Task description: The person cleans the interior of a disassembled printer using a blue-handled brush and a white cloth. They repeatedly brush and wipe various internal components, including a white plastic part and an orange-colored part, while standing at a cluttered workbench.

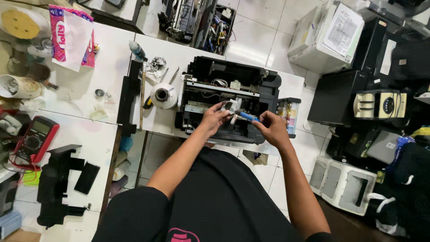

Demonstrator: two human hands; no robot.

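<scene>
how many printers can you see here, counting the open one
5 at least: the opened black printer on the table, a white one top right, a black one beside it, a white one lower right, another stripped one top centre; more may be hidden.

Both hands (244, 122) — close together, gripping

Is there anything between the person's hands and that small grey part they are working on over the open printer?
Nothing visible. The left hand already holds the small grey part, and the right hand holds a blue-handled tool against it, above the open printer.
</scene>
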